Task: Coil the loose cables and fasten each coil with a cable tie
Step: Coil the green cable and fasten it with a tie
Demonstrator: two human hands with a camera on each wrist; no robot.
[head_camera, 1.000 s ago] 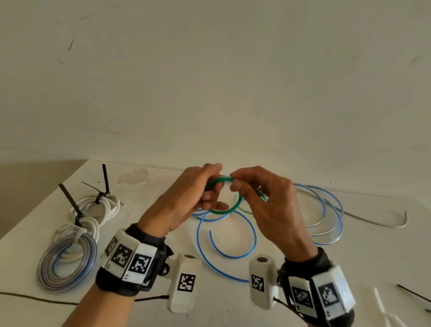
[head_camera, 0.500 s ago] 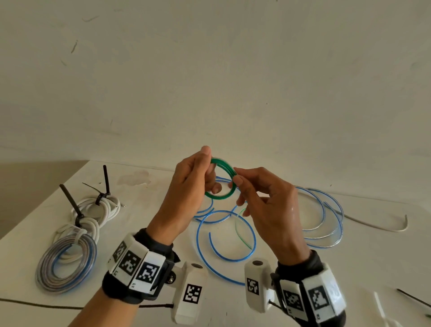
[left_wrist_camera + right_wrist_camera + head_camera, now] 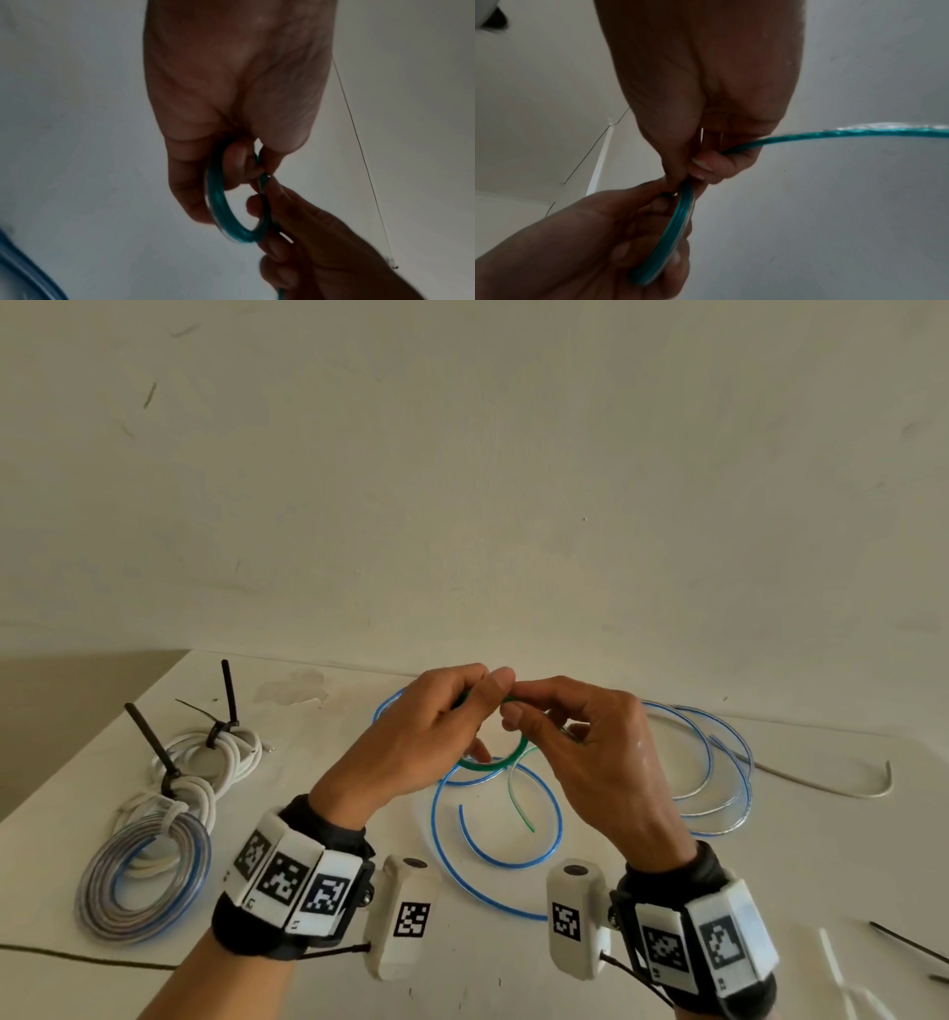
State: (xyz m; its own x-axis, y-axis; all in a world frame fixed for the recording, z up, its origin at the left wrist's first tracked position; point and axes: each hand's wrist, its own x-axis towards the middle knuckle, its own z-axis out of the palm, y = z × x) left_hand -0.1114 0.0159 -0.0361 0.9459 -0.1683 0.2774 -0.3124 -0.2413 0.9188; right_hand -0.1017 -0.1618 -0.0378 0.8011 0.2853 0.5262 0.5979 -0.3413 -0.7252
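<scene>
- The left hand (image 3: 411, 742) is raised above the table (image 3: 616, 983), fingers and thumb curled round a small green cable coil (image 3: 495, 760) and pinching its stacked turns together at the top.
- The right hand (image 3: 601, 762) meets it there, thumb and forefinger pinching the same cable where the next turn joins the coil; in the right wrist view the loose run leaves between its fingers (image 3: 706, 166) and arcs away.
- The green tail (image 3: 518, 806) hangs below the hands, so only a short length looks left to wind.
- Handling, as a judgement: the cable is thin, light and glossy, with enough spring to hold a round loop, so the turns will likely fan open if the pinch slackens. Best held across all turns at one spot, leaving the opposite side free for a tie.
- On the table under the hands lies a loose blue cable (image 3: 493, 855) in open curves, untied.
- At the near right edge lie spare cable ties (image 3: 909, 945), one black, others pale.
- To the left sits a striped coil (image 3: 138, 880); beyond it, white coils (image 3: 215, 757) bound with black ties (image 3: 228, 695) standing upright.
- Farther right, a white cable (image 3: 821, 785) trails loose.
</scene>
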